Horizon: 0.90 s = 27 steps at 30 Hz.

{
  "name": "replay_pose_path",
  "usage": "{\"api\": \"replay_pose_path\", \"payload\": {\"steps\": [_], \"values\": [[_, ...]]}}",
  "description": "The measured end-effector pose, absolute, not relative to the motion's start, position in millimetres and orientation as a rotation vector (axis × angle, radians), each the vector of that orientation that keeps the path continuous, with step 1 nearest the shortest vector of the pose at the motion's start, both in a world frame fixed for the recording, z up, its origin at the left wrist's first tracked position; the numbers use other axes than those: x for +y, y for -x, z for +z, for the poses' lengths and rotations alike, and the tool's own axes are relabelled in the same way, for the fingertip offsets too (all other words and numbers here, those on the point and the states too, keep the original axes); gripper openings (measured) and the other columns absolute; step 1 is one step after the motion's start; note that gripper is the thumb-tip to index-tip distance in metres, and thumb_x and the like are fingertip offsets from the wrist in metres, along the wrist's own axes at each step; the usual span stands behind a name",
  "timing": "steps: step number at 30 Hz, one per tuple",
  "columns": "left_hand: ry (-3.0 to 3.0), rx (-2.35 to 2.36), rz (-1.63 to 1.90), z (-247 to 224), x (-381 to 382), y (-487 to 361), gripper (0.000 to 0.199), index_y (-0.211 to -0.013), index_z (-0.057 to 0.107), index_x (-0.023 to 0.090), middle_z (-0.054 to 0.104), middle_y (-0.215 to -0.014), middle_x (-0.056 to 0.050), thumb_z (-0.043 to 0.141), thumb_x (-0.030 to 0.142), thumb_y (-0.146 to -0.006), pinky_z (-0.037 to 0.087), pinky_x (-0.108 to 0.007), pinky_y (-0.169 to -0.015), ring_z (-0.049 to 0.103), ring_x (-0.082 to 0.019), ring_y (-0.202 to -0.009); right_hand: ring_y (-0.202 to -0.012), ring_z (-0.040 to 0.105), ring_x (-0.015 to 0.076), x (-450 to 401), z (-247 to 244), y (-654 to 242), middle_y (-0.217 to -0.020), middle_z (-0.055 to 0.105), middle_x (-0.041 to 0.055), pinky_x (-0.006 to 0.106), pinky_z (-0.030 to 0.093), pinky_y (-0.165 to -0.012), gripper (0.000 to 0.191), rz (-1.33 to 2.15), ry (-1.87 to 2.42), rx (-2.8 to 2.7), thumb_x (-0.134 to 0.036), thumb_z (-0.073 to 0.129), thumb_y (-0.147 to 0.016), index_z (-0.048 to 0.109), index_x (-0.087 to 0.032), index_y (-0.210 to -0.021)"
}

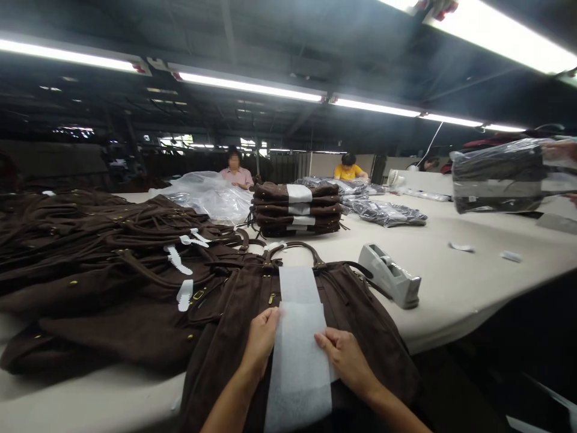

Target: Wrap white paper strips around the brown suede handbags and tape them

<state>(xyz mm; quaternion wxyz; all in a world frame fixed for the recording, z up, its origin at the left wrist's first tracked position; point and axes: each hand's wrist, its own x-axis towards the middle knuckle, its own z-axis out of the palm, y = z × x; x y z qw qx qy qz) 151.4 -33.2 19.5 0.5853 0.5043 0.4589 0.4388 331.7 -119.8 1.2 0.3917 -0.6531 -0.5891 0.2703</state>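
Observation:
A dark brown handbag (360, 313) lies flat at the table's front edge, its two handles pointing away from me. Down its middle runs a white paper strip (300, 355), made of overlapping pieces. My left hand (262, 337) pinches the strip's left edge. On the opposite edge, a little lower, my right hand (345, 355) grips the paper between thumb and fingers. A grey tape dispenser (390, 276) stands just right of the bag.
Brown bags (112, 288) with white paper tags are heaped at left. Behind is a stack of folded bags (297, 210) with paper bands. Clear plastic (207, 195) and wrapped bags (387, 212) lie farther back. Two people sit beyond; at right, a person's hands hold a wrapped bag (498, 177).

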Motion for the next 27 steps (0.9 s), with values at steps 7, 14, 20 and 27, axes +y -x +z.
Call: {"api": "replay_pose_path", "payload": {"steps": [7,14,20,27], "values": [[-0.803,0.896,0.895,28.5,-36.8,-149.8,0.01,-0.087,0.064,0.011,0.071,-0.076,-0.009,0.06,0.016,-0.079,0.053,-0.027,-0.067,0.067,-0.017,-0.069,-0.057,0.038,0.012,-119.1,-1.7,-335.9,-0.058,0.044,-0.0026,0.024,0.027,-0.051,0.05,0.78,1.58,-1.423,-0.06,0.045,-0.087,0.052,-0.017,-0.064],[-0.672,0.846,0.849,37.1,-50.0,-156.2,0.01,-0.086,0.065,0.011,0.07,-0.069,-0.008,0.059,0.018,-0.083,0.056,-0.029,-0.064,0.069,-0.02,-0.066,-0.057,0.036,0.0118,-123.1,-2.1,-334.4,-0.06,0.045,-0.0024,0.024,0.028,-0.052,0.053,0.791,1.552,-1.378,-0.063,0.043,-0.087,0.057,-0.015,-0.068],[-0.779,0.703,0.719,46.1,-64.3,-152.7,0.037,-0.092,0.067,0.012,0.072,-0.074,-0.008,0.074,0.04,-0.069,0.053,-0.03,-0.062,0.068,-0.021,-0.066,-0.058,0.039,0.0122,-124.6,-0.4,-333.6,-0.06,0.047,-0.0017,0.023,0.029,-0.052,0.052,0.786,1.54,-1.374,-0.062,0.043,-0.087,0.059,-0.014,-0.071],[-1.222,1.02,0.831,32.9,-71.6,-165.8,0.037,-0.085,0.066,0.014,0.068,-0.066,-0.005,0.063,0.048,-0.072,0.046,-0.027,-0.056,0.063,-0.02,-0.062,-0.06,0.044,0.014,-125.2,2.3,-331.8,-0.063,0.051,0.0003,0.023,0.034,-0.053,0.053,0.839,1.522,-1.37,-0.062,0.043,-0.088,0.061,-0.014,-0.073]]}}
